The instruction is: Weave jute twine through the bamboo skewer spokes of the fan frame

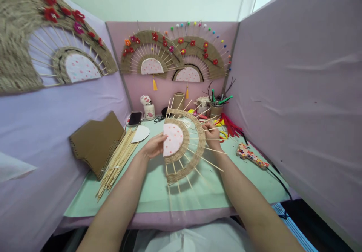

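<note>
Upright above the table is a half-round woven fan, its flat side turned to the left. Thin sticks fan out from a half-disc covered in white cloth with pink dots, and twine is woven round them in two bands. My left hand grips the half-disc at its flat edge, thumb in front. At the fan's right rim, my right hand has its fingers closed by the outer twine band and the stick ends. Whether it pinches a stick or the twine is too small to make out.
On the left lie a bundle of sticks, brown cardboard and a white half-disc. A patterned glue gun rests at right, its cord trailing. Behind stand a twine spool and a jar. Finished fans hang on the partition.
</note>
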The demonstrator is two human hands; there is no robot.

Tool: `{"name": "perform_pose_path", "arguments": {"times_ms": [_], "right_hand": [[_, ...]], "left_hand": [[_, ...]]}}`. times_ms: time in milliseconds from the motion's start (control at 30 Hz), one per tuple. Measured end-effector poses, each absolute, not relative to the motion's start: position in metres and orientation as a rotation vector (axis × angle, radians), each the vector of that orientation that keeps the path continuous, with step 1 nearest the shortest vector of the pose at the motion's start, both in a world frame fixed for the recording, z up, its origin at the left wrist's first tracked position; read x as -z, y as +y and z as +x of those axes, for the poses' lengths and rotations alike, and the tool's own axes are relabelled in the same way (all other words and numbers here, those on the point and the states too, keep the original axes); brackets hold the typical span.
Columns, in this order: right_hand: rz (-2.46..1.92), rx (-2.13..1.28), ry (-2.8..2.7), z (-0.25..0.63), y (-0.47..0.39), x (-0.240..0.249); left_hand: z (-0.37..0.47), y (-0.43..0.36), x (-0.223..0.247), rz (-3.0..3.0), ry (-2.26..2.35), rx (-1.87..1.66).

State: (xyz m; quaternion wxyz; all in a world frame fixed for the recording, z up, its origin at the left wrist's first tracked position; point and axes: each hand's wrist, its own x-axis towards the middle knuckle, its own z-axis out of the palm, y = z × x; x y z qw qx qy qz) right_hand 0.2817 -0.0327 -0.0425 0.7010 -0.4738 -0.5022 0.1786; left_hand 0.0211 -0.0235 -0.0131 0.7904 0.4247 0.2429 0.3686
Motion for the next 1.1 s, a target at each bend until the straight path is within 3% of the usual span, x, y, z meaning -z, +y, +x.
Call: {"name": "perform_pose_path", "arguments": {"times_ms": [233,833,1100], "right_hand": [[-1.077,-0.437,-1.28,0.275,-0.036,0.046],[-1.081,-0.018,-1.565,0.282,-0.035,0.047],[-1.12,-0.024,-1.476,0.287,-0.038,0.042]], "left_hand": [[-0.014,-0.007,0.015,0.926,0.912,-0.967],[-0.031,-0.021,0.01,1.214,1.143,-0.839],[-0.034,-0.021,0.01,1.234,1.133,-0.81]]}}
